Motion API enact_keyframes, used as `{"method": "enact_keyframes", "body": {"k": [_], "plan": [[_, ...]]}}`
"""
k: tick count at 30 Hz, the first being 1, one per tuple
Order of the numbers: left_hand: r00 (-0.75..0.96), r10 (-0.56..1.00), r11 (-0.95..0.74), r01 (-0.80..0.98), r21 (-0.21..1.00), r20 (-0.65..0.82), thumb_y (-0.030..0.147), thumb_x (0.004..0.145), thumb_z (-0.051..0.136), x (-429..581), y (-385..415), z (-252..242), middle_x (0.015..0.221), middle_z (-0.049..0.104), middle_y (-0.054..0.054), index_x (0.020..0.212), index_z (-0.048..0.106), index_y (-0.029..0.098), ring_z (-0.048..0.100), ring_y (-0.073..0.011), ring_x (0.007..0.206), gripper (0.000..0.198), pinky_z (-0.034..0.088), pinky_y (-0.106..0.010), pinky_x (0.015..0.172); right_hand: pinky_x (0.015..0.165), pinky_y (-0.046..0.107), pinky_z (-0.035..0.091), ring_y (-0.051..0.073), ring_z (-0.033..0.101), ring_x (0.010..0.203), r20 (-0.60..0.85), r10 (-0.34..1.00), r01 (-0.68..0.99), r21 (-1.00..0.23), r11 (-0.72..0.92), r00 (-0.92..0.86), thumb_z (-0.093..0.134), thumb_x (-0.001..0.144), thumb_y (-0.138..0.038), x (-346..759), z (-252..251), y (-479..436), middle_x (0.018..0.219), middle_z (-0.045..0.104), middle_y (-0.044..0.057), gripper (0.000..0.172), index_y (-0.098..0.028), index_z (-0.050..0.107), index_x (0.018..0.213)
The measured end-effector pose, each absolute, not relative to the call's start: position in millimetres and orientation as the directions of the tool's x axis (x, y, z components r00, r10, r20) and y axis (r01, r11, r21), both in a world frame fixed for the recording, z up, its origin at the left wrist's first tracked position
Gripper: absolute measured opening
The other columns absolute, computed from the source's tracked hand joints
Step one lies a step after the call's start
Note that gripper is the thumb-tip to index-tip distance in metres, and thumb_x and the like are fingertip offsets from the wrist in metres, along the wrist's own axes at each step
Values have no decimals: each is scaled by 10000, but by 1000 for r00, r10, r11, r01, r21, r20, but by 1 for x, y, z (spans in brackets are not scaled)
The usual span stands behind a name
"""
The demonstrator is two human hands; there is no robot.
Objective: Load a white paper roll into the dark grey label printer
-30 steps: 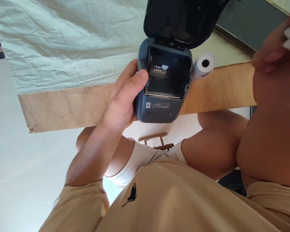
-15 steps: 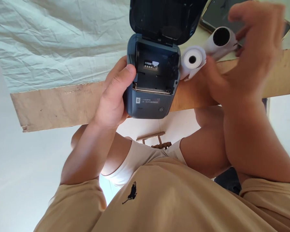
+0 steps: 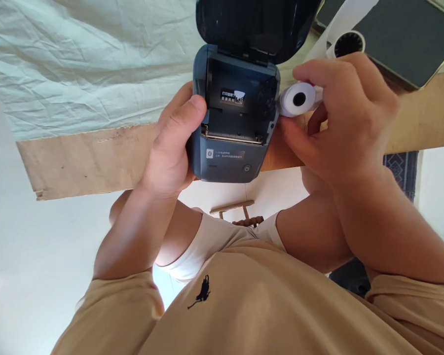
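In my left hand is a dark blue label printer, with my thumb on its left side and the fingers behind it. Its black lid stands raised, and the bay beneath holds no roll. Just right of the printer, a small white paper roll lies between the thumb and fingers of my right hand. Its end with the dark core hole faces me. Behind my right hand is a wider white roll with a loose strip of paper rising from it.
A dark phone-like slab lies at the upper right. Pale green cloth covers the table, whose bare wooden edge runs along the front. Below are my legs and a wooden stool or rack on the floor.
My right hand has come down and left onto the small paper roll, whose loose flap no longer shows. The wider roll has shifted up, its strip now unfurled. My left hand keeps the printer nearly still.
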State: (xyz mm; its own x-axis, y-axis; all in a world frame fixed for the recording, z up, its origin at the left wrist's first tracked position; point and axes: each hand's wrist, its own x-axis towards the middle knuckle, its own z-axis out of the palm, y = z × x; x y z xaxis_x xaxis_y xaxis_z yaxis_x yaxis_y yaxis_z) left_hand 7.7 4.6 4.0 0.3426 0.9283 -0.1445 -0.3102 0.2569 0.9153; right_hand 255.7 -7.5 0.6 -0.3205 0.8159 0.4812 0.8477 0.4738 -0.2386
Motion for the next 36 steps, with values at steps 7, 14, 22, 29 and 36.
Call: {"method": "enact_keyframes", "body": {"k": [7, 14, 22, 29, 36], "plan": [[335, 927, 274, -299, 914, -168, 433, 986, 658, 7, 4, 3, 999, 745, -80, 990, 760, 304, 784, -369, 1100, 165, 585, -408, 729, 656, 281, 441, 140, 704, 829, 600, 762, 865, -223, 450, -242, 717, 942, -367, 249, 9, -14, 1048, 778, 25, 253, -255, 721, 1169], [314, 921, 323, -292, 900, -229, 500, 873, 798, 9, 5, 6, 1042, 782, -69, 971, 755, 303, 797, -379, 1029, 225, 593, -452, 714, 592, 265, 320, 81, 507, 600, 532, 806, 868, -236, 437, -261, 753, 928, -464, 259, 17, -23, 727, 628, -33, 273, -276, 705, 1119], [351, 918, 305, -323, 896, -186, 420, 972, 683, 8, 5, 5, 1075, 766, -86, 1000, 753, 296, 777, -364, 1076, 145, 555, -408, 687, 591, 270, 296, 125, 634, 693, 479, 824, 886, -178, 429, -303, 763, 915, -541, 261, 12, -21, 838, 718, -4, 359, -251, 665, 1102], [344, 916, 322, -315, 893, -209, 431, 929, 738, 10, 6, 7, 1073, 772, -70, 951, 740, 282, 792, -352, 1043, 151, 558, -386, 647, 654, 293, 491, 178, 710, 833, 380, 827, 818, -243, 522, -415, 711, 943, -451, 262, 10, -20, 1031, 751, 55, 311, -211, 595, 1104], [360, 906, 344, -325, 881, -221, 465, 893, 786, 9, 6, 9, 1066, 766, -60, 968, 726, 301, 774, -327, 1098, 190, 569, -369, 667, 679, 288, 560, 163, 742, 840, 388, 826, 793, -298, 532, -408, 778, 925, -433, 262, 8, -19, 1045, 783, 26, 328, -247, 639, 1156]]}}
